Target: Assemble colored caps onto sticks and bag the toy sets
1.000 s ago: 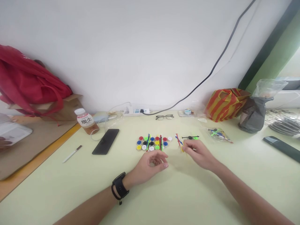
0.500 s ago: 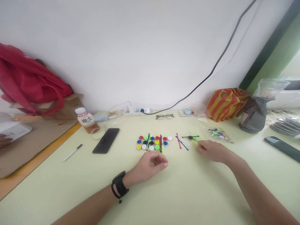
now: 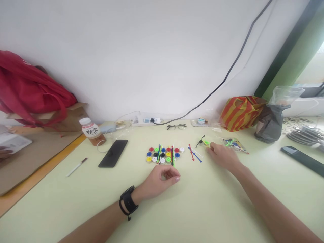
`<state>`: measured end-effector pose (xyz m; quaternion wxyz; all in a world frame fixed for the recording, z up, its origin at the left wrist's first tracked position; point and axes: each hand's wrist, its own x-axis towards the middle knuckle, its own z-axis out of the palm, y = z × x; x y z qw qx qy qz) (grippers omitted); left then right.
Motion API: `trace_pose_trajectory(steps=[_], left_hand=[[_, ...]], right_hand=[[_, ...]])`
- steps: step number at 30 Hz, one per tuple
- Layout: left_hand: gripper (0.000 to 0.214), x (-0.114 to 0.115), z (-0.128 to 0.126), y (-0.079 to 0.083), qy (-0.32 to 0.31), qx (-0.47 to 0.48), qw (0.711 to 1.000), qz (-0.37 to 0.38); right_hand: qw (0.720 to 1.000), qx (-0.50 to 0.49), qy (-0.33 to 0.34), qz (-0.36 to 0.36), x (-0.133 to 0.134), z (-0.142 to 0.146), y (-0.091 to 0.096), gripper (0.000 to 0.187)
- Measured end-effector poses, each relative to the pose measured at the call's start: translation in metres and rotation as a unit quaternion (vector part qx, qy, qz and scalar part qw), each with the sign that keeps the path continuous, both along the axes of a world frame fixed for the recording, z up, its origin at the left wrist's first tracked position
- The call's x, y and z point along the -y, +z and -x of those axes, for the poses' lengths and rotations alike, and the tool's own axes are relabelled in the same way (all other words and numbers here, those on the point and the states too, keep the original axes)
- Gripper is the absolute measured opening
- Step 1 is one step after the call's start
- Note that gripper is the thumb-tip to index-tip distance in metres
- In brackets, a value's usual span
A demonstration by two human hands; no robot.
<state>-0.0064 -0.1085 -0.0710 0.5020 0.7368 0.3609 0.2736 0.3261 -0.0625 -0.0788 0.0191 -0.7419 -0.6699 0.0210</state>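
A block of small round coloured pieces (image 3: 163, 155) with thin coloured sticks across it lies on the pale table (image 3: 192, 209). To its right lie loose red, blue and white sticks (image 3: 193, 153). My right hand (image 3: 222, 156) rests beyond them, fingertips pinched at a black stick with green and black discs (image 3: 202, 142), which now stands tilted. My left hand (image 3: 162, 180), with a black watch on its wrist, lies on the table in front of the block, fingers curled in a loose ring. Whether it holds anything is hidden.
A clear bag of coloured parts (image 3: 234, 144) lies right of my right hand. Black phone (image 3: 113, 153), drink bottle (image 3: 89, 131), pen (image 3: 76, 166), glasses (image 3: 176, 126), power strip (image 3: 148, 120), striped bag (image 3: 241, 111), grey bag (image 3: 270, 123), another phone (image 3: 302, 160). Red bag (image 3: 30, 91) at left.
My right hand moved from the loose sticks rightward and farther back to the black stick with discs, which has swung from lying level to tilted. The left hand stayed put.
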Motion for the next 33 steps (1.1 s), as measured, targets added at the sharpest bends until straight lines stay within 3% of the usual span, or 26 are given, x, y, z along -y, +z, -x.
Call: trace_pose_trajectory(steps=[5,11,16,24,33], left_hand=[[0.024,-0.001,0.000,-0.002,-0.003,0.002,1.000,-0.005],[0.027,-0.001,0.000,-0.002,-0.004,0.002,1.000,0.006],[0.028,-0.001,-0.001,0.000,-0.005,0.000,1.000,0.009],[0.028,-0.001,-0.001,0.002,-0.004,-0.003,1.000,0.006],[0.029,-0.001,0.000,0.002,-0.005,-0.004,1.000,0.002]], right_hand=[[0.997,-0.010,-0.019,-0.070,0.003,0.003,0.004,0.032],[0.983,-0.101,0.133,-0.077,0.013,0.025,0.005,0.024],[0.975,-0.118,0.184,-0.045,0.023,0.048,0.007,0.028],[0.992,-0.044,0.114,-0.041,0.021,0.049,0.001,0.027],[0.981,-0.108,0.153,-0.037,0.026,0.058,0.005,0.028]])
